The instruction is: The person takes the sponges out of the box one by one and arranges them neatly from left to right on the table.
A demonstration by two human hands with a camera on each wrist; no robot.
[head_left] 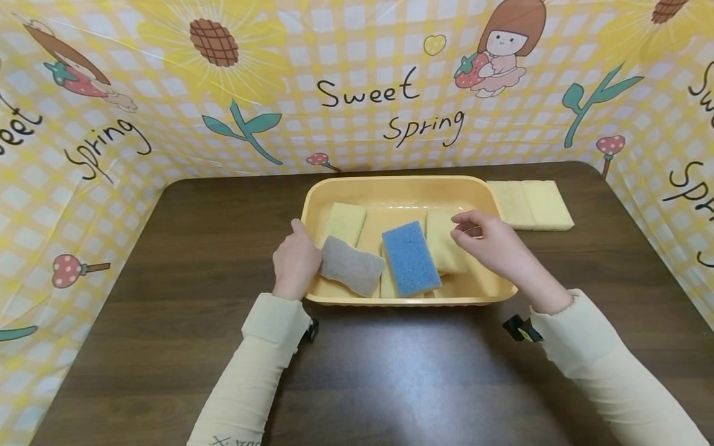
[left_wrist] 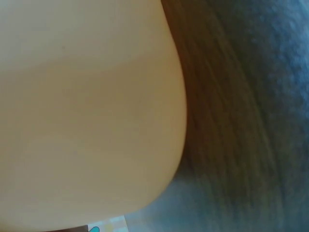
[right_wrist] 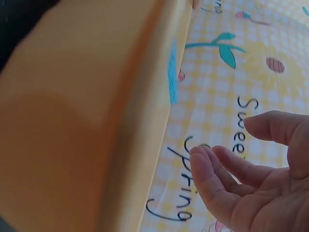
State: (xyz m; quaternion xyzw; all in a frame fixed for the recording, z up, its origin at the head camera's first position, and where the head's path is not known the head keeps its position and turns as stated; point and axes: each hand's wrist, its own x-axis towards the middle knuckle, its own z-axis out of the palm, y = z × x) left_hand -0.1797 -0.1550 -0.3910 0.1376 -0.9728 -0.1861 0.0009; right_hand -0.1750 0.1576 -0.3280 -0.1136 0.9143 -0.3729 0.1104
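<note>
A yellow plastic basin (head_left: pixel 401 191) stands on the table with several sponges in it. My left hand (head_left: pixel 294 263) grips its left rim; some of the fingers are hidden, and the left wrist view shows mostly the basin's outer wall (left_wrist: pixel 91 140). Inside lie a grey wavy sponge (head_left: pixel 352 265), a blue sponge (head_left: pixel 411 259) and pale yellow sponges, one at the left (head_left: pixel 344 224) and one at the right (head_left: pixel 443 244). Above the right part of the basin hovers my right hand (head_left: pixel 493 248). Its fingers are loosely bent, with thumb and fingertips apart and nothing between them.
Two pale yellow sponges (head_left: pixel 535 205) lie side by side on the dark wooden table (head_left: pixel 195 248), right behind the basin's right end. A patterned yellow checked cloth (head_left: pixel 357 37) walls off the back and both sides.
</note>
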